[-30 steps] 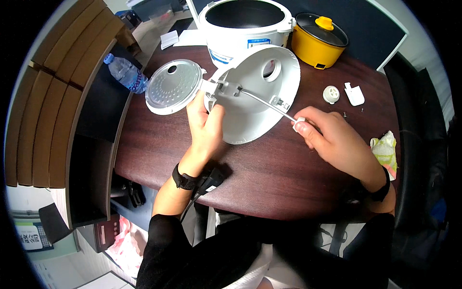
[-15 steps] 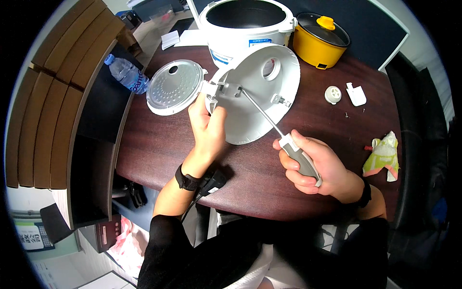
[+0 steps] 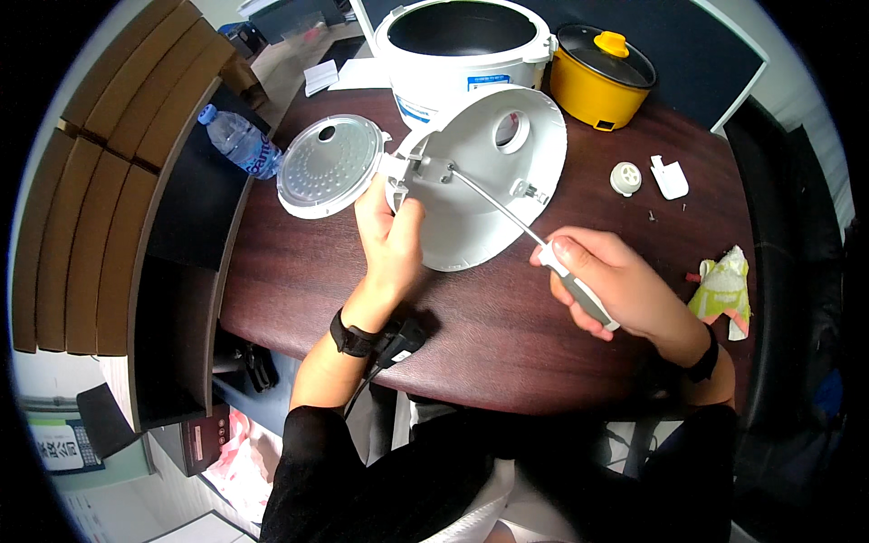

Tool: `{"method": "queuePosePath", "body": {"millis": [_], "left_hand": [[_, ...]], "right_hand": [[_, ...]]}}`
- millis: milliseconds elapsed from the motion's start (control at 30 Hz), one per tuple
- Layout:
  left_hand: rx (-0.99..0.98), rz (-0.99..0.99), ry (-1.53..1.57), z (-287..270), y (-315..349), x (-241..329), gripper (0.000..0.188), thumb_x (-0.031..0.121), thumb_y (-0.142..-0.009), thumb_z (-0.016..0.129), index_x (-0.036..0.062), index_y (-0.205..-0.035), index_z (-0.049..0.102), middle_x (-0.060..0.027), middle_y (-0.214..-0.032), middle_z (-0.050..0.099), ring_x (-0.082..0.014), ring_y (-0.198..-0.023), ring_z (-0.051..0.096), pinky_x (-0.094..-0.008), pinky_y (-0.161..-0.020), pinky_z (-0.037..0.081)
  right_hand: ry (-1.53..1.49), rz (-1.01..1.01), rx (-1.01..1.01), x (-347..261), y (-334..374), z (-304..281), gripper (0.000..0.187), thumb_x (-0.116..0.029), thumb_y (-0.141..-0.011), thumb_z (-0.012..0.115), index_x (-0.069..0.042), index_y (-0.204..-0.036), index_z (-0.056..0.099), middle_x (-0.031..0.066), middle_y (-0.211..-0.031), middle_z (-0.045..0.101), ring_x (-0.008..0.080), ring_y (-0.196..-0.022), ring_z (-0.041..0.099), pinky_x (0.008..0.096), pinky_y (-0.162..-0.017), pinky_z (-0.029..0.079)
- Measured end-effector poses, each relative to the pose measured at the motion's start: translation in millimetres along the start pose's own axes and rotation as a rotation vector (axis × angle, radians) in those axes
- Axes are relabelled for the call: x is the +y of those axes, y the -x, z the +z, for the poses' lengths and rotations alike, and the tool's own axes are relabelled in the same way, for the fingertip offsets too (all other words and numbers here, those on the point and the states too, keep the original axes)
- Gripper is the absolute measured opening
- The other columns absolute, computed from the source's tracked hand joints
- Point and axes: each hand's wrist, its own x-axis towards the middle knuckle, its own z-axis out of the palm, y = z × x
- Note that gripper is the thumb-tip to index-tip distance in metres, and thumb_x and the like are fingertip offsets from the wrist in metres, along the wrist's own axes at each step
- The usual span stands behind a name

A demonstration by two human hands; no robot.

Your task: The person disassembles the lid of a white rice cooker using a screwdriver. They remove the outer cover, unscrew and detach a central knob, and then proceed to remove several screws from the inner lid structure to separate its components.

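Observation:
My left hand (image 3: pixel 391 237) grips the hinge edge of a white rice cooker lid shell (image 3: pixel 471 222), which is tilted so its hollow inside faces me. In my right hand (image 3: pixel 615 281) is a screwdriver (image 3: pixel 579 294) with a grey and white handle. Its long shaft reaches into the shell, and the tip meets a small bracket near the hinge. A round grey inner lid (image 3: pixel 330 172) with a dotted surface lies left of the shell. Behind it stands the white rice cooker body (image 3: pixel 430 72) with its dark pot showing.
A yellow pot (image 3: pixel 597 90) with a glass lid stands at the far right. Nearer lie a round white cap (image 3: pixel 625 178), a white plastic piece (image 3: pixel 670 178), tiny screws (image 3: pixel 651 216) and a crumpled cloth (image 3: pixel 721 294). A water bottle (image 3: pixel 237 140) stands left; a black plug (image 3: pixel 401 344) lies at the front edge.
My right hand has changed its hold on the screwdriver, with fingers looser and turned over the handle. The tip stays at the bracket. The left hand and lid shell barely differ.

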Motion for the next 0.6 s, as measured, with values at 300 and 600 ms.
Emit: {"method": "queuePosePath", "body": {"millis": [300,600], "left_hand": [[-0.016,-0.026,0.017,-2.1,1.8,-3.4,0.038,-0.001,-0.07,0.041,-0.007,-0.104,0.057,0.0009,-0.074,0.052,-0.006,-0.063,0.042,-0.0207,-0.057,0.036],[-0.007,-0.029,-0.027,-1.2,0.9,-4.7,0.029,0.003,-0.076,0.041,-0.004,-0.1,0.056,0.0011,-0.075,0.052,-0.0062,-0.064,0.042,-0.0205,-0.058,0.034]], "right_hand": [[-0.918,0.181,-0.263,29.4,-5.9,12.9,0.045,-0.039,-0.099,0.023,-0.001,-0.111,0.045,0.0045,-0.07,0.045,0.0093,-0.035,0.035,0.0222,-0.027,0.03],[0.72,-0.491,0.245,10.8,-15.6,-9.9,0.024,-0.023,-0.095,0.045,0.0,-0.095,0.054,0.0045,-0.061,0.053,0.0098,-0.039,0.048,0.0262,-0.037,0.038]]}}
